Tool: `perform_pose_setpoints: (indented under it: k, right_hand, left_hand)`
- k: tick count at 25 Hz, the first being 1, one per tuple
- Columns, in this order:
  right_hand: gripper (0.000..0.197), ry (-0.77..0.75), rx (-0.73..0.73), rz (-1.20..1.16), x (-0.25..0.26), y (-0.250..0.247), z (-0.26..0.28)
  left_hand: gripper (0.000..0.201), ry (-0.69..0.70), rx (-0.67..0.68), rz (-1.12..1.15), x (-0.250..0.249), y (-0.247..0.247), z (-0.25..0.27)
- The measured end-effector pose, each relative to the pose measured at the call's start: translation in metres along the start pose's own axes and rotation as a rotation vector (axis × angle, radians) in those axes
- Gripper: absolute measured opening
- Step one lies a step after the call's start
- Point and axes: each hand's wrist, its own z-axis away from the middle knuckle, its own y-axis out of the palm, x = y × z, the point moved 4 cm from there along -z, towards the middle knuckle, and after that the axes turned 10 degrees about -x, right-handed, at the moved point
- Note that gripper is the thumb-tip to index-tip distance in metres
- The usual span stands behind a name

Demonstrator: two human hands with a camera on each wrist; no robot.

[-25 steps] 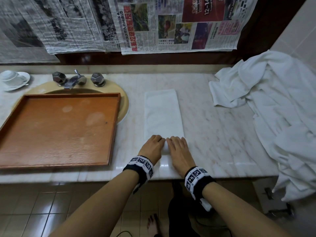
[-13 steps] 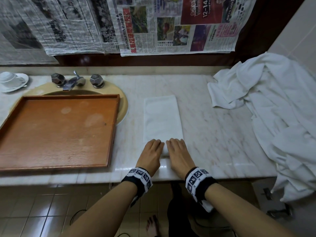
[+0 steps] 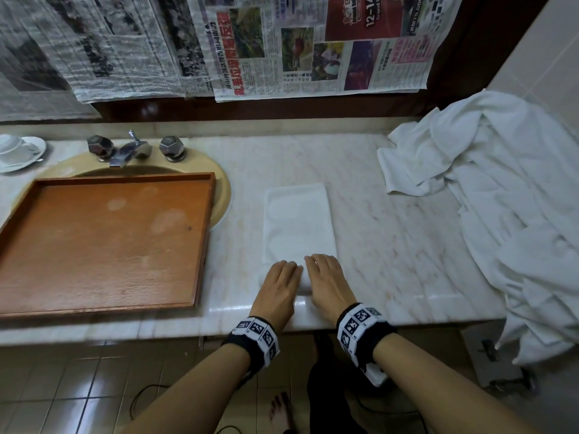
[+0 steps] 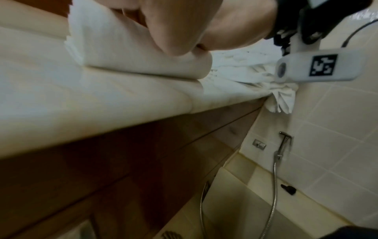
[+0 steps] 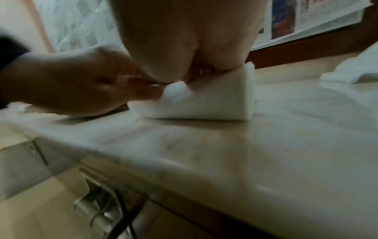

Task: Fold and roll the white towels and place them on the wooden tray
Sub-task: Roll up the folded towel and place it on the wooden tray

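A white towel (image 3: 297, 223), folded into a narrow strip, lies on the marble counter right of the wooden tray (image 3: 103, 242). Its near end is wound into a short roll (image 5: 204, 100) (image 4: 131, 48). My left hand (image 3: 280, 283) and right hand (image 3: 326, 280) sit side by side on that roll, fingers curved over its top and thumbs tucked against its near side. The right wrist view shows the left hand (image 5: 71, 84) gripping the roll's left end. The tray holds nothing. A heap of loose white towels (image 3: 501, 214) covers the counter's right end.
The tray lies partly over a beige sink (image 3: 224, 189) with a chrome faucet (image 3: 131, 150). A cup and saucer (image 3: 18, 148) stand at the far left. Newspapers hang on the wall behind. The counter's front edge (image 3: 407, 317) runs just behind my wrists.
Both hands have moved a little away from the counter edge with the roll. The flat part of the towel is shorter than before.
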Motion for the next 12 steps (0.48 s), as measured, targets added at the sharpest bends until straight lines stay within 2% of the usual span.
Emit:
perform_pose_setpoints:
  k: [3,5,7,10,12]
  right_hand:
    - [0.051,-0.038,0.004,0.063,0.003,0.005,0.009]
    - [0.050,-0.049,-0.016,0.033,0.001,0.000,0.000]
    - [0.043,-0.024,0.016,-0.010,-0.003,-0.007,-0.014]
    - [0.034,-0.008,0.118,0.022,-0.002,-0.007,-0.026]
    - [0.033,0.008,0.116,-0.022,-0.002,-0.004,-0.023]
  left_hand:
    - [0.041,-0.018,0.051,-0.003,0.008,0.002,-0.024]
    - [0.042,-0.076,0.102,0.003,0.009,0.002,-0.033]
    - [0.045,-0.116,0.070,-0.016,0.005,-0.001,-0.027]
    - [0.057,-0.070,0.047,-0.036,-0.005,-0.001,-0.001]
    - [0.059,-0.052,0.039,-0.021,-0.006,0.002,0.008]
